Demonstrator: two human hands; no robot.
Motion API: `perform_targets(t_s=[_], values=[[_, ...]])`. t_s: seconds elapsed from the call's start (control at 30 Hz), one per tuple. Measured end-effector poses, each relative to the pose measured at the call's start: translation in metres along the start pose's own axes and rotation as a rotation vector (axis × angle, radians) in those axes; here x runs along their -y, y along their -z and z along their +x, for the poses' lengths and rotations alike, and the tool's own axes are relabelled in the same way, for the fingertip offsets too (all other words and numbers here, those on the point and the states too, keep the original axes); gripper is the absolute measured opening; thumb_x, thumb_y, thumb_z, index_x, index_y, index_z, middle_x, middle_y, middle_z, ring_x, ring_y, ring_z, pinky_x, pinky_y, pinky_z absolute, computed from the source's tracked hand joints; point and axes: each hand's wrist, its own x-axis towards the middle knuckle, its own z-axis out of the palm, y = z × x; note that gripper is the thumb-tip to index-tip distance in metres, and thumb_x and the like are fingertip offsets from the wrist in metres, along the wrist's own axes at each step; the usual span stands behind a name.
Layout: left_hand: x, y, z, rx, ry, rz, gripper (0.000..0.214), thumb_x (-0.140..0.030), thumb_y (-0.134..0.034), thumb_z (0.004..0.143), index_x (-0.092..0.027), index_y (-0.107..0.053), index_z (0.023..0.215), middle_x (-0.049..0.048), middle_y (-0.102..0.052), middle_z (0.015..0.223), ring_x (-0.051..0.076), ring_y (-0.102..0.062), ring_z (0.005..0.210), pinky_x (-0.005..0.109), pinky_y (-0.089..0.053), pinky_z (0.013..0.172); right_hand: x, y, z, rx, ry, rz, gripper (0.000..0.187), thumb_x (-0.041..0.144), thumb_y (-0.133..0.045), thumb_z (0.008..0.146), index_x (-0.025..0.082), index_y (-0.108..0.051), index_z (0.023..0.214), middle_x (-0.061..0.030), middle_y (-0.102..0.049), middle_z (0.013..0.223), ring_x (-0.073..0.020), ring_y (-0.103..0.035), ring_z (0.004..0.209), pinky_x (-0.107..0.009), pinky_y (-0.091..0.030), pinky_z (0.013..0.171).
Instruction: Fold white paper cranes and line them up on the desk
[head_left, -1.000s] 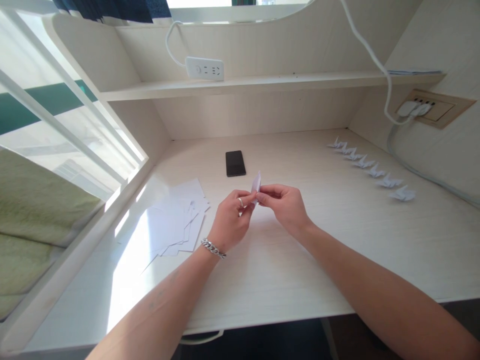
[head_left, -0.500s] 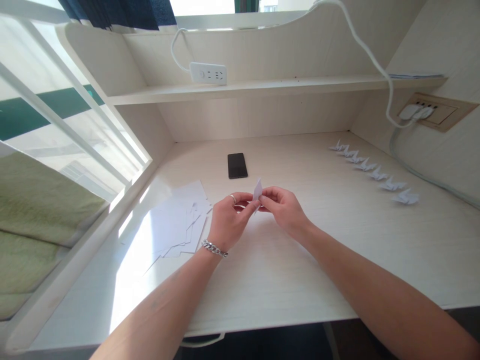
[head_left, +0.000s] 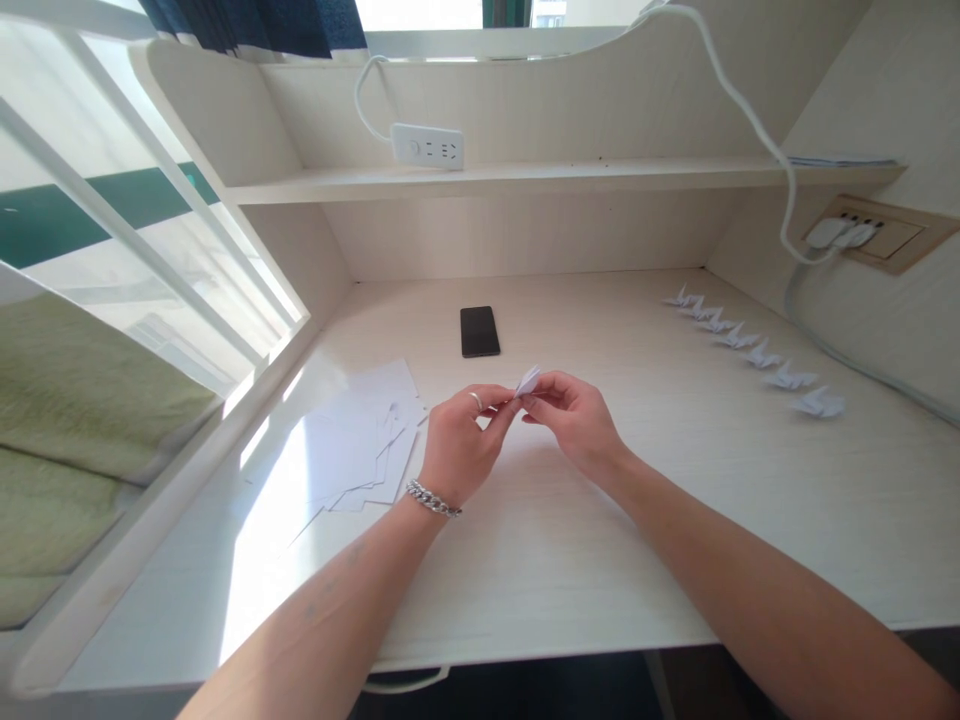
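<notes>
Both hands meet above the middle of the pale wooden desk (head_left: pixel 570 560). My left hand (head_left: pixel 459 448), with a ring and a chain bracelet, pinches one end of a small folded white paper piece (head_left: pixel 527 380). My right hand (head_left: pixel 576 418) pinches the same piece from the other side. The paper tip points up and to the right between the fingertips. To the left of my hands lies a loose pile of white paper sheets (head_left: pixel 360 440).
A black phone (head_left: pixel 480 331) lies flat behind my hands. Several folded paper cranes (head_left: pixel 757 352) stand in a row at the right. A white power strip (head_left: pixel 427 146) sits on the shelf, its cable running to a wall socket (head_left: pixel 862 232) at the right.
The folded paper has tilted from upright to leaning right and sits lower between my fingers. The hands stayed in about the same spot; the camera shifted slightly.
</notes>
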Motion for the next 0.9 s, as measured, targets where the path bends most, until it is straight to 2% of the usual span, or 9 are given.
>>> perform_targets(t_s=[0.2, 0.53, 0.83, 0.9], values=[[0.002, 0.000, 0.000, 0.023, 0.164, -0.097, 0.023, -0.039, -0.068, 0.082, -0.021, -0.074, 0.095, 0.0050, -0.077, 0.092, 0.018, -0.071, 0.078, 0.032, -0.058, 0.077, 0.000, 0.000, -0.001, 0.002, 0.013, -0.050, 0.023, 0.037, -0.079, 0.070, 0.020, -0.069, 0.084, -0.0033, -0.072, 0.086, -0.0185, -0.066, 0.083, -0.032, -0.055, 0.072], [-0.001, 0.000, 0.004, 0.052, 0.245, -0.089, 0.023, -0.037, -0.065, 0.083, -0.017, -0.075, 0.088, 0.0069, -0.076, 0.088, 0.018, -0.070, 0.077, 0.029, -0.055, 0.072, -0.006, 0.001, 0.001, -0.010, 0.049, -0.081, 0.020, 0.034, -0.075, 0.074, 0.019, -0.069, 0.087, -0.0035, -0.071, 0.086, -0.0183, -0.067, 0.080, -0.033, -0.055, 0.073], [0.002, 0.002, 0.007, 0.126, 0.338, -0.113, 0.023, -0.039, -0.067, 0.080, -0.017, -0.072, 0.078, 0.0060, -0.074, 0.077, 0.018, -0.068, 0.070, 0.029, -0.053, 0.066, -0.011, 0.001, 0.001, -0.008, 0.063, -0.106, 0.020, 0.031, -0.075, 0.073, 0.019, -0.068, 0.087, -0.0047, -0.072, 0.086, -0.0201, -0.068, 0.082, -0.036, -0.054, 0.077], [0.004, 0.002, 0.008, 0.106, 0.348, -0.095, 0.025, -0.041, -0.070, 0.077, -0.016, -0.069, 0.077, 0.0065, -0.074, 0.076, 0.018, -0.068, 0.071, 0.029, -0.052, 0.067, -0.011, 0.001, 0.001, -0.011, 0.055, -0.113, 0.020, 0.032, -0.075, 0.073, 0.019, -0.068, 0.087, -0.0046, -0.073, 0.085, -0.0203, -0.068, 0.082, -0.035, -0.054, 0.077]])
